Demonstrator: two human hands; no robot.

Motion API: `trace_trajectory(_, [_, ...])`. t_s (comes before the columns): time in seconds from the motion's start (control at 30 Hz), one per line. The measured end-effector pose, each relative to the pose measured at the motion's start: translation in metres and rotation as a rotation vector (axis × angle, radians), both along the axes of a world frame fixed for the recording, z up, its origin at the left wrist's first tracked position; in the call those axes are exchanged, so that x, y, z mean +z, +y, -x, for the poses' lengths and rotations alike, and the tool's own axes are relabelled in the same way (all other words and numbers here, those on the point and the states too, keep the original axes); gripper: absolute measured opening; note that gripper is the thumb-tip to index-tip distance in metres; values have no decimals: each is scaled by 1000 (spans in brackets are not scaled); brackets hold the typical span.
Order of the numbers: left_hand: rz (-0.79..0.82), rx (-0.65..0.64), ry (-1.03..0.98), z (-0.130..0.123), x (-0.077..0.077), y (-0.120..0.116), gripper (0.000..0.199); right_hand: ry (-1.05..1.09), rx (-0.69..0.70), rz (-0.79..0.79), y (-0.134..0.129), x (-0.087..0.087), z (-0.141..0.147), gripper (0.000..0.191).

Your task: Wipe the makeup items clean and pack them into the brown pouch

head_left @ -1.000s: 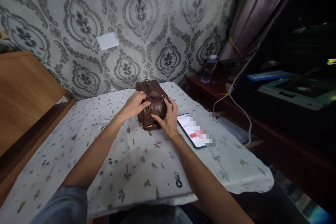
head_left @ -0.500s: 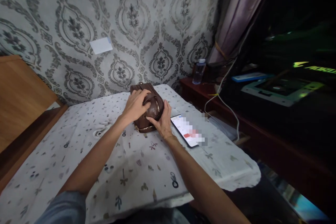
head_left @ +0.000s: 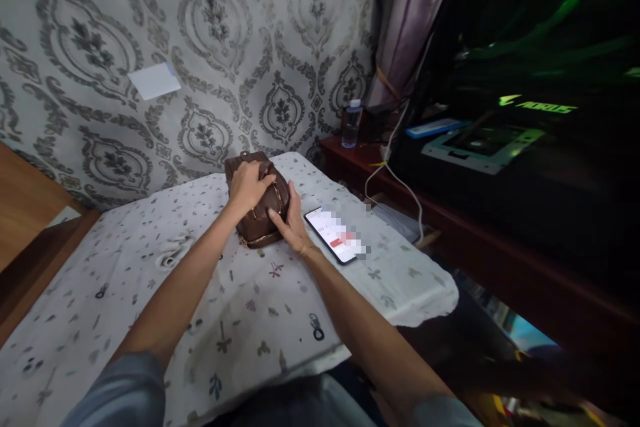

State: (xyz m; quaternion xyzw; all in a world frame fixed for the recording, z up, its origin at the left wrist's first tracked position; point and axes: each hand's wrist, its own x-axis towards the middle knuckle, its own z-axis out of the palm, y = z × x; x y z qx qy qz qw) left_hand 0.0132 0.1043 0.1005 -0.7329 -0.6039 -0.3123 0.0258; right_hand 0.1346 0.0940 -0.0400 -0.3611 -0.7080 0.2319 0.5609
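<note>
A small brown leather bag (head_left: 271,202) with gold-coloured zips lies on the cloth-covered table (head_left: 240,340), towards the wall. From above, my left hand (head_left: 247,187) grips the bag's top, its fingers bent around the leather near a zip; some fingertips are hidden. On the bag's right side my right hand (head_left: 294,225) is closed, thumb on the near face and fingers along the far side. A lit phone (head_left: 331,232) lies face up just right of that hand. To the left of the bag sits a coiled white cable (head_left: 173,252), partly behind my left forearm.
On the right a dark red desk (head_left: 334,155) holds a clear bottle (head_left: 353,125), a white cable (head_left: 396,180) and a dark computer case (head_left: 550,200) with a green logo. A wooden board (head_left: 30,207) stands at left. The patterned wall (head_left: 210,27) closes off the back.
The view has shifted right, so everything sits further left in the picture. Both hands stay on the bag; my left fingers have shifted slightly on its top.
</note>
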Motion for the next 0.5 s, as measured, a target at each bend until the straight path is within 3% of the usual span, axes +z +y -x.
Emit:
trace_trajectory(0.17, [22,-31,-132,5,-3,7,12,-16,74,22,-3,5,-6,101])
trace_trajectory(0.5, [56,-24,-189,5,-5,9,15,10,32,52,3,-3,-4,104])
